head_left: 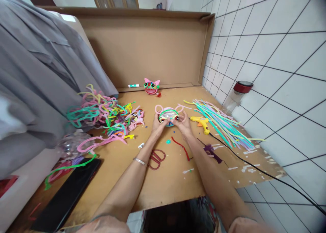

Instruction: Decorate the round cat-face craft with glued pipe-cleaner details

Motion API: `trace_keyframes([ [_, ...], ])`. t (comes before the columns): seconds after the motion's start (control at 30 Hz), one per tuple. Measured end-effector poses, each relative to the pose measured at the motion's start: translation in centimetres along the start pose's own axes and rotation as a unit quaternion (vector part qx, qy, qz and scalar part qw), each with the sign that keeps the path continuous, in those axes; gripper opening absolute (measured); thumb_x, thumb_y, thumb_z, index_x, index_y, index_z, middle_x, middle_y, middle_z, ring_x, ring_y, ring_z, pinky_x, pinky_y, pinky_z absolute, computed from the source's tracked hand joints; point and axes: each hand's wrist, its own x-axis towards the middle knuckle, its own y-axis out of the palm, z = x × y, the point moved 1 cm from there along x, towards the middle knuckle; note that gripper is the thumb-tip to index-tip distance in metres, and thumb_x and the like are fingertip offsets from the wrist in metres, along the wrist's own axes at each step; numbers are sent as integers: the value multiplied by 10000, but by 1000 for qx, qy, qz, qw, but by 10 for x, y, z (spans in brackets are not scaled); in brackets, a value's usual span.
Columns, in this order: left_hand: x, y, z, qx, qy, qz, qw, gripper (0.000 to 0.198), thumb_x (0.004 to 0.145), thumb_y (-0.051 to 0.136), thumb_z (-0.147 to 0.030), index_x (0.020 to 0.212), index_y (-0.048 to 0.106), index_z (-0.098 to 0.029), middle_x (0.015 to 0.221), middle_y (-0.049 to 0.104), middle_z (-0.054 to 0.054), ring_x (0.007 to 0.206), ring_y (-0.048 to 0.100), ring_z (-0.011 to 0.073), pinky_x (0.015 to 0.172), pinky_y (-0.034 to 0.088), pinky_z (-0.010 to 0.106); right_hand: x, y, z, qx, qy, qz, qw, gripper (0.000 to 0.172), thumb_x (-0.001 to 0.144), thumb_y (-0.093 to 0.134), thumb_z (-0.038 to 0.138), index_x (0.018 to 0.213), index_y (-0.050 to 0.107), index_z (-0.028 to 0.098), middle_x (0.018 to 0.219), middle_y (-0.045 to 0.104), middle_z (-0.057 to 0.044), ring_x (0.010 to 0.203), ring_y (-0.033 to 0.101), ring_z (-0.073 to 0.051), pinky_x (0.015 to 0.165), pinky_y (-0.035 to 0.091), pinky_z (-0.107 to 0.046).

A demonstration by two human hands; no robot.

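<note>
Both hands hold a round craft piece (168, 113) above the middle of the board, one at each side. It has pink looped ears, a green curved band and red-and-black eyes. My left hand (159, 123) is closed on its left edge, the thumb on the front. On the right edge my right hand (182, 123) grips it in the same way, thumb near the lower middle. A yellow glue gun (201, 122) lies just right of my right hand. Scissors with red handles (156, 159) rest beside my left forearm, and a red fuzzy strip (181, 147) lies between the forearms.
Tangled colourful stems (112, 114) lie left, straight stems (221, 124) right. A finished-looking pink-eared face (151, 86) and a marker (133, 85) sit by the cardboard wall (147, 50). A black phone-like slab (70, 192) is front left; a red-lidded jar (235, 97) stands by the tiles.
</note>
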Motion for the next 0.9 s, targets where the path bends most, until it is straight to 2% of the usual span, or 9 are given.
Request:
trace_keyframes([
  [0.1, -1, 0, -1, -32, -10, 5, 999, 471, 725, 678, -449, 1116, 556, -217, 1207, 604, 75, 1176, 543, 231, 1031, 402, 359, -2, 1, 4, -18, 22, -10, 1000, 1074, 413, 880, 384, 1362, 415, 195, 1030, 654, -63, 928, 636, -214, 844, 538, -377],
  [0.2, -1, -1, -1, -58, -23, -3, 998, 419, 757, 634, -456, 1099, 560, -224, 1222, 602, 71, 1187, 540, 226, 1030, 408, 359, -3, 2, 8, -28, 13, -17, 999, 1062, 420, 877, 376, 1358, 416, 187, 1041, 651, -66, 923, 633, -206, 858, 528, -374],
  [0.53, -3, 2, -6, -84, -30, 11, 996, 644, 611, 769, -429, 1171, 538, -210, 1191, 628, 85, 1152, 563, 239, 1003, 429, 359, -3, 1, 8, -45, 11, -11, 999, 1009, 444, 838, 377, 1339, 422, 169, 1071, 623, -84, 934, 614, -207, 837, 516, -356],
  [0.7, -2, 3, -4, -72, -32, 14, 997, 652, 616, 772, -420, 1184, 540, -198, 1127, 650, 78, 1137, 566, 236, 1021, 409, 365, -3, 1, 8, -46, -3, -12, 999, 979, 442, 850, 406, 1311, 456, 186, 994, 635, -54, 893, 609, -196, 816, 519, -356],
  [0.9, -2, 4, -5, -73, -32, 12, 997, 678, 599, 779, -417, 1194, 540, -197, 1177, 629, 84, 1125, 571, 242, 998, 427, 361, -3, 0, 7, -55, -6, -4, 998, 953, 453, 831, 454, 1296, 467, 199, 1006, 624, -56, 906, 611, -196, 806, 524, -348],
])
